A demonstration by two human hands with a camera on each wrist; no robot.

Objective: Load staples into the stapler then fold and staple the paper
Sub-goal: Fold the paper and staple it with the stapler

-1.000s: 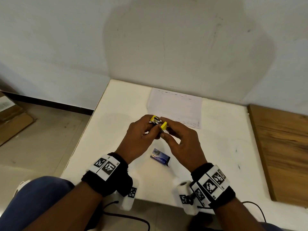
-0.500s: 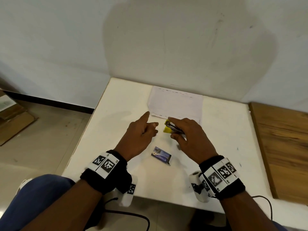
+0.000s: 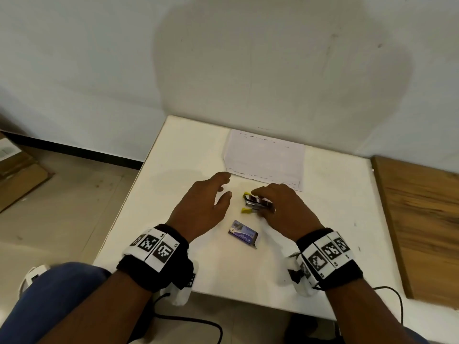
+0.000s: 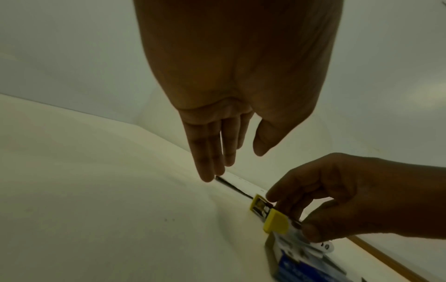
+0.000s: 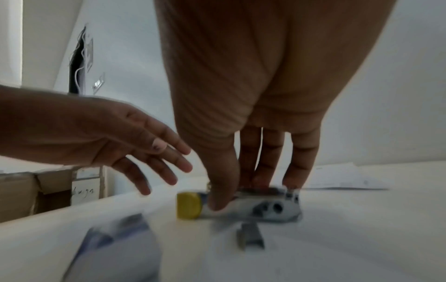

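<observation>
A small metal stapler [image 3: 255, 203] with yellow ends lies on the white table [image 3: 173, 170]. My right hand [image 3: 263, 206] pinches it from above, thumb on the near side and fingers on top, as the right wrist view shows at the stapler [image 5: 265, 204]. My left hand [image 3: 223, 186] hovers open to its left, fingers straight, with the fingertips [image 4: 207, 171] near the corner of the white paper [image 3: 265, 160]. A blue staple box [image 3: 243, 234] lies just in front of the stapler. The left wrist view shows the stapler [image 4: 270, 215] open at its yellow front.
A small grey metal piece [image 5: 249, 238], possibly a staple strip, lies near the stapler. A wooden board [image 3: 422, 219] borders the table on the right. The wall stands close behind the paper. A cardboard box [image 3: 19, 175] sits on the floor at left.
Both hands held the stapler above the table a second ago. My left hand has let go and moved left towards the paper's corner. My right hand has lowered the stapler onto the table.
</observation>
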